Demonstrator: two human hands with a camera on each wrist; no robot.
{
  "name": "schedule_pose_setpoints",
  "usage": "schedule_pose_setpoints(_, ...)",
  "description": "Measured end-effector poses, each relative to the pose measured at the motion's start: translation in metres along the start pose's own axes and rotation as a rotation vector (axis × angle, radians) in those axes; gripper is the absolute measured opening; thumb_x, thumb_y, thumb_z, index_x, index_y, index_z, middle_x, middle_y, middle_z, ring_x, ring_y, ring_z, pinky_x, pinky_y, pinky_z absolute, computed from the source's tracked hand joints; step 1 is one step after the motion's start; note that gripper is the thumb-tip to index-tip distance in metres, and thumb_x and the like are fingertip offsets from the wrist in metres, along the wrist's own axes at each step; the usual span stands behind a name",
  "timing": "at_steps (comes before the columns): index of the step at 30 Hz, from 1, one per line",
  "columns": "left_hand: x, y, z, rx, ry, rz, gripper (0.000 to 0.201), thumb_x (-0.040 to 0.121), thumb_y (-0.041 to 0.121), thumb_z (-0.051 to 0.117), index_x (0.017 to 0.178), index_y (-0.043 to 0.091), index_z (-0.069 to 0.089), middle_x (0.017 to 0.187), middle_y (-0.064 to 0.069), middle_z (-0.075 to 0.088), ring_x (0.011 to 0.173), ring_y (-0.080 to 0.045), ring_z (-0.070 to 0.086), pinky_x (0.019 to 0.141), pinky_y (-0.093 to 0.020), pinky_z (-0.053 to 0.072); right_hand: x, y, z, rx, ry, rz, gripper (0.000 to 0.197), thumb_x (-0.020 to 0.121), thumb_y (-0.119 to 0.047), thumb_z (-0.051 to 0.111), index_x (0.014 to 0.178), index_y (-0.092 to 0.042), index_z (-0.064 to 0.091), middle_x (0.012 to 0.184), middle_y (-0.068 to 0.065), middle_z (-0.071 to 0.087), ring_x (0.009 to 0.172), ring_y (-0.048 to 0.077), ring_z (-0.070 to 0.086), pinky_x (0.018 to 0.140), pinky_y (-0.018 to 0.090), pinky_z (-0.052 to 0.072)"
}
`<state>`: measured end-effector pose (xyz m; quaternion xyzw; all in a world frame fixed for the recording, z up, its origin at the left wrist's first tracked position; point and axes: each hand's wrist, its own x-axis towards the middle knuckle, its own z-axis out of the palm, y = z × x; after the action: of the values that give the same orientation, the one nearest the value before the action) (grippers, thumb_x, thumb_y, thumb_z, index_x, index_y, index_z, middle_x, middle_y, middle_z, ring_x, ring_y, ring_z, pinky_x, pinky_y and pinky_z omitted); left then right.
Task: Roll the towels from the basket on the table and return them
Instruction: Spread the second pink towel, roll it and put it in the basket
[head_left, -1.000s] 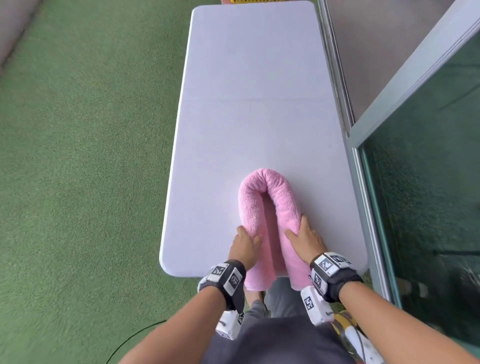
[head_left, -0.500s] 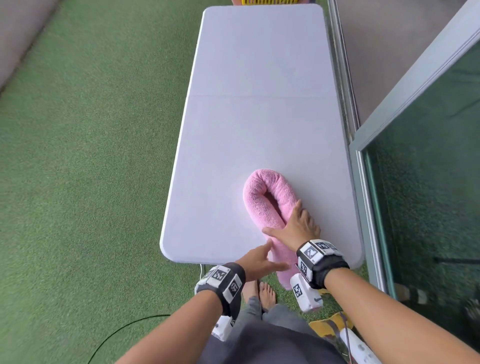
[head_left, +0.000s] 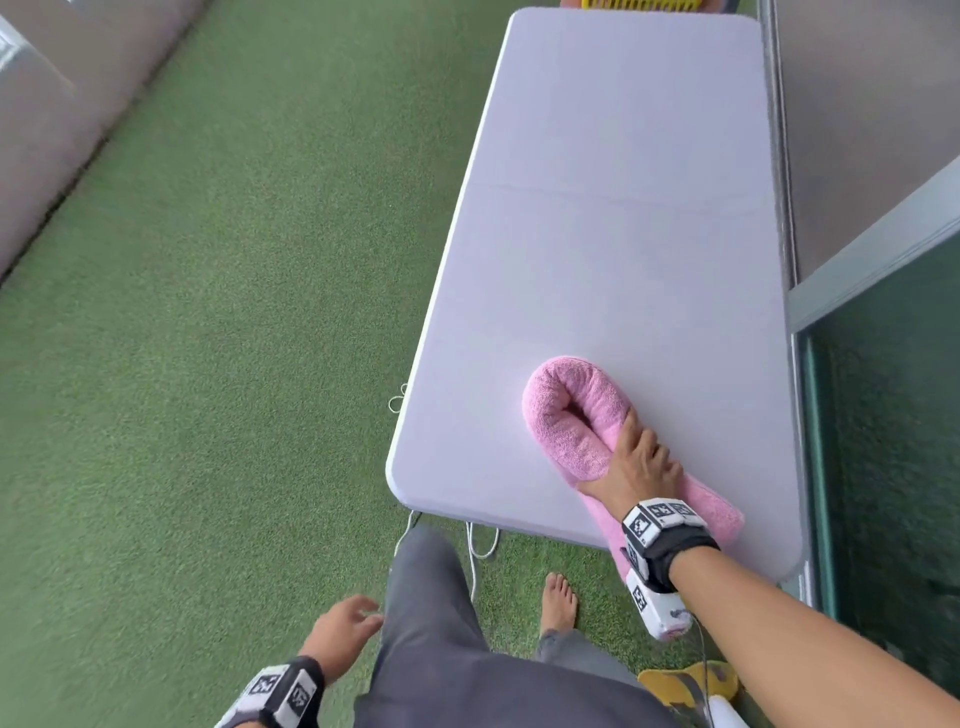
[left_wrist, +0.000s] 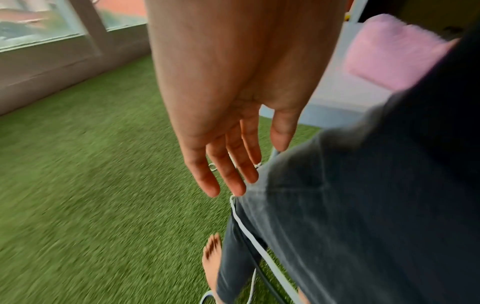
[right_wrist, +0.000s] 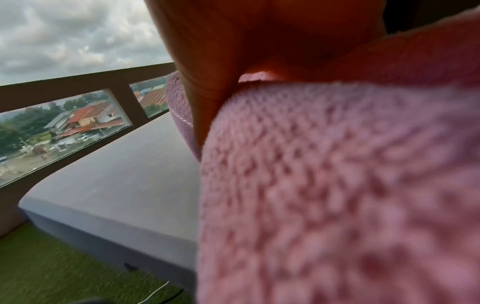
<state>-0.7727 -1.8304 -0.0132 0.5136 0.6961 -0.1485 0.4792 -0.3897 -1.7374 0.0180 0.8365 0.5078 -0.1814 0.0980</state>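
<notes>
A pink towel (head_left: 571, 410), rolled into a long sausage and bent double in a U, lies at the near right of the white table (head_left: 597, 234). One of its ends hangs over the table's front edge. My right hand (head_left: 636, 462) lies across both halves and grips them together, thumb down the left side; in the right wrist view the towel (right_wrist: 324, 185) fills the picture under the palm. My left hand (head_left: 345, 626) hangs beside my left thigh, off the table, with its fingers (left_wrist: 228, 170) relaxed and holding nothing. A yellow basket (head_left: 639, 4) peeks in at the table's far end.
Green artificial turf (head_left: 234, 364) covers the floor left of the table. A glass railing (head_left: 883, 415) runs close along the table's right side. White cable (head_left: 480, 545) dangles under the front edge. A yellow slipper (head_left: 685, 686) lies by my feet.
My left hand has let go of the towel and dropped to my side. The right hand has pressed the two halves together and now holds the towel alone.
</notes>
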Motion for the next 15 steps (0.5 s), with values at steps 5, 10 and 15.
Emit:
schedule_pose_setpoints(5,0.031,-0.067,-0.037,0.041,-0.145,-0.085,0.004,0.087,0.023,0.062,0.089,0.026,0.063,0.101,-0.003,0.070,0.088,-0.012,0.064,0.083,-0.018,0.046,0.024,-0.050,-0.013,0.085,0.017,-0.002,0.119,0.059,-0.059,0.079,0.147,-0.013,0.014,0.125,0.015,0.048,0.110,0.034,0.053,0.089,0.044,0.045)
schedule_pose_setpoints(10,0.103,-0.127,-0.129,0.076,-0.195,-0.048,0.025,0.085,0.032,0.062,0.105,0.020,0.068,0.113,-0.003,0.068,0.105,-0.012,0.063,0.081,-0.012,0.041,0.053,-0.150,-0.025,0.207,0.055,0.044,0.112,0.059,-0.057,0.080,0.145,-0.018,0.018,0.125,0.016,0.047,0.113,0.037,0.051,0.091,0.047,0.043)
schedule_pose_setpoints(15,0.151,-0.165,-0.237,0.106,-0.128,-0.028,0.012,0.088,0.022,0.061,0.098,0.026,0.066,0.102,-0.005,0.072,0.091,-0.016,0.067,0.082,-0.023,0.051,0.059,-0.235,-0.043,0.242,0.055,0.088,0.109,0.062,-0.054,0.079,0.145,-0.019,0.018,0.130,0.016,0.045,0.116,0.037,0.049,0.095,0.047,0.043)
